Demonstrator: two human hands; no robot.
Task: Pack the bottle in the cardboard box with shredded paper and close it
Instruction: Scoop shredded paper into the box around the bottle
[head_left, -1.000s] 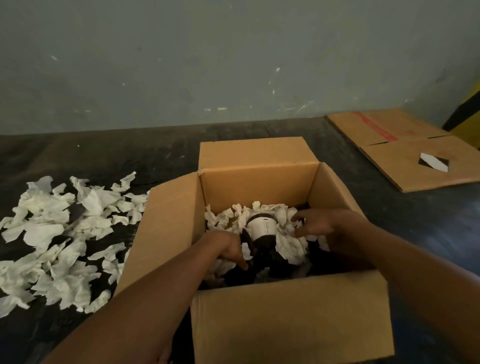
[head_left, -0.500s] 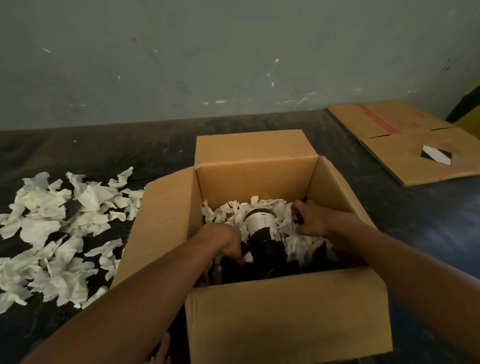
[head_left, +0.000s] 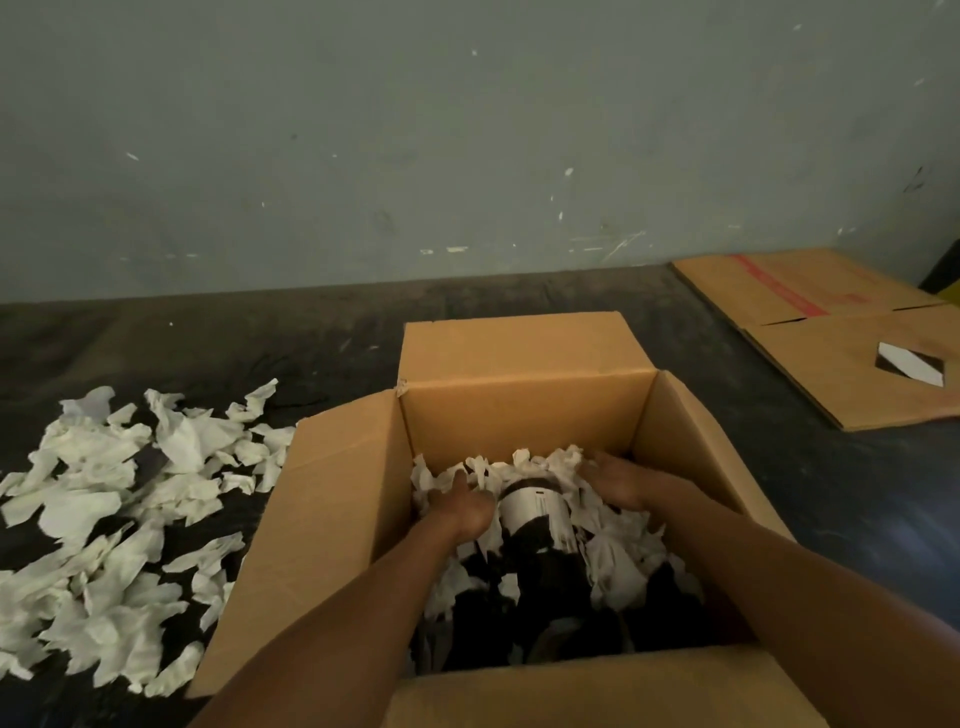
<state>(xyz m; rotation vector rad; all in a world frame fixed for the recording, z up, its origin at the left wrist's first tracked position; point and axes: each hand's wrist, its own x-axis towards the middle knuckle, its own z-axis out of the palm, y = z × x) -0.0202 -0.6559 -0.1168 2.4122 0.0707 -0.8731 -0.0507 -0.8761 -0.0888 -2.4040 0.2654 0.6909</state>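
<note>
An open cardboard box (head_left: 519, 415) stands on the dark floor with all flaps up or out. Inside lies a dark bottle (head_left: 537, 525) with a white label, on its side, bedded in white shredded paper (head_left: 613, 561). Both my hands are down in the box. My left hand (head_left: 460, 506) rests on the paper just left of the bottle, fingers spread. To the bottle's right, my right hand (head_left: 621, 483) presses flat on the paper, fingers apart. Neither hand grips the bottle. The bottle's lower end is lost in shadow.
A large loose pile of shredded paper (head_left: 114, 519) lies on the floor left of the box. A flattened cardboard sheet (head_left: 841, 343) with a red stripe lies at the back right. A grey wall (head_left: 467, 130) rises behind the box.
Both hands have shifted toward the far side of the box, pushing paper along the bottle's sides; my left hand has opened from a curled pose. The bottle stays in place.
</note>
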